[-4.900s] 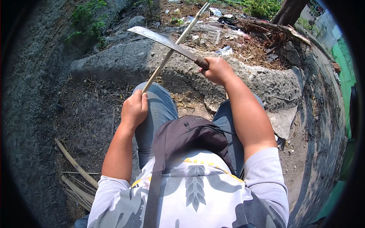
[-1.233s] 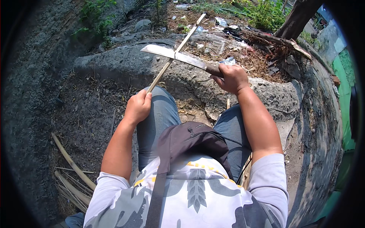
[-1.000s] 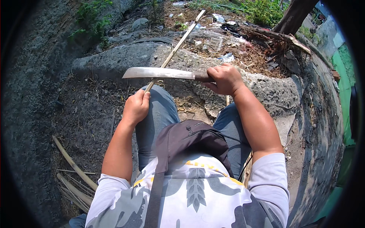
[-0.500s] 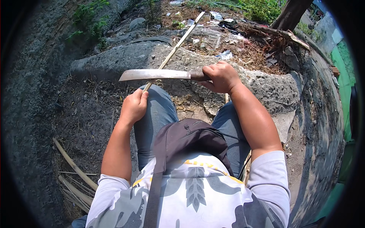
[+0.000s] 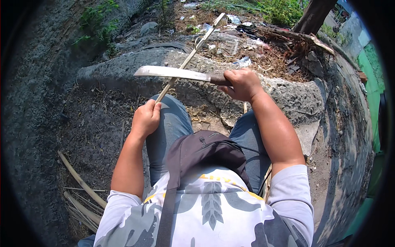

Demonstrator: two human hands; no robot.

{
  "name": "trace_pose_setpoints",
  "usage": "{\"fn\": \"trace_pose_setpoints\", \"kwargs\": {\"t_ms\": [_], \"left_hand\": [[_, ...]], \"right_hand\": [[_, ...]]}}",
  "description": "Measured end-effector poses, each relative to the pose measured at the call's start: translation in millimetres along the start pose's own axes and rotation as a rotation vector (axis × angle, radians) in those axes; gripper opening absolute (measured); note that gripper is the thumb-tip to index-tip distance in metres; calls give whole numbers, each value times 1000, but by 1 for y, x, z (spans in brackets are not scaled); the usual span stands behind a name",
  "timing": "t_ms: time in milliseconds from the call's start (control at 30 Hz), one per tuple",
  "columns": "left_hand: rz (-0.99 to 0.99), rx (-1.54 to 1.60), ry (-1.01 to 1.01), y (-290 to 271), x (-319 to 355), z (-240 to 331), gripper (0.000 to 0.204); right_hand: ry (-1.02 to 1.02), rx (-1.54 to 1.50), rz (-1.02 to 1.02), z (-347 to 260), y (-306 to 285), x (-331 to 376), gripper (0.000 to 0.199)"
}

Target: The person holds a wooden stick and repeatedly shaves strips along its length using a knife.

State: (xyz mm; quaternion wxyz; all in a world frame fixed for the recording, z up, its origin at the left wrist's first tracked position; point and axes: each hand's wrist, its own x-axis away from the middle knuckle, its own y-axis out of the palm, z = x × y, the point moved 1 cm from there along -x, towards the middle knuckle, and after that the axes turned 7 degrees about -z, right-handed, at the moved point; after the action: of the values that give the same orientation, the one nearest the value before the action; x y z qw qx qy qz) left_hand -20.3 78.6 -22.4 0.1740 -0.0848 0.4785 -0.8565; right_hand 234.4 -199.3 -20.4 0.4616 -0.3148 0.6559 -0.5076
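My left hand (image 5: 146,118) is closed round the near end of a long, thin wooden strip (image 5: 192,54), beside my left knee. The strip slants up and away to the right, its far end over the littered ground. In my right hand (image 5: 243,84) is the dark handle of a machete (image 5: 177,72). Its long pale blade points left and lies across the strip, a little beyond my left hand. Thin curled shavings (image 5: 171,90) cling to the strip near the blade, and another curl sits farther up it.
A rough concrete ledge (image 5: 123,66) runs across in front of my knees. Past it are dry debris and litter (image 5: 242,61), with a tree trunk (image 5: 314,16) at the far right. Several cut strips (image 5: 82,179) lie at my left. A dark bag (image 5: 201,152) rests on my lap.
The machete has moved up along the strip, away from me, and slightly right. A curl of shaving now shows farther up the strip. My left hand has barely shifted.
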Motion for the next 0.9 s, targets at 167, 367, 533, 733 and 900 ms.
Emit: {"fn": "trace_pose_setpoints", "kwargs": {"t_ms": [167,367,533,733,900], "left_hand": [[14,25,-1,3,11,-4,31],[-8,-39,23,1,10,4,31],[4,-2,-23,1,9,9,31],[36,24,30,3,8,1,31],[-20,23,-39,2,5,1,32]], "right_hand": [[127,-70,55,24,-9,5,38],[595,-242,71,49,-12,22,49],[270,-86,-12,20,-12,13,39],[130,-135,-34,27,-17,11,36],[298,-61,-101,24,-11,14,39]]}}
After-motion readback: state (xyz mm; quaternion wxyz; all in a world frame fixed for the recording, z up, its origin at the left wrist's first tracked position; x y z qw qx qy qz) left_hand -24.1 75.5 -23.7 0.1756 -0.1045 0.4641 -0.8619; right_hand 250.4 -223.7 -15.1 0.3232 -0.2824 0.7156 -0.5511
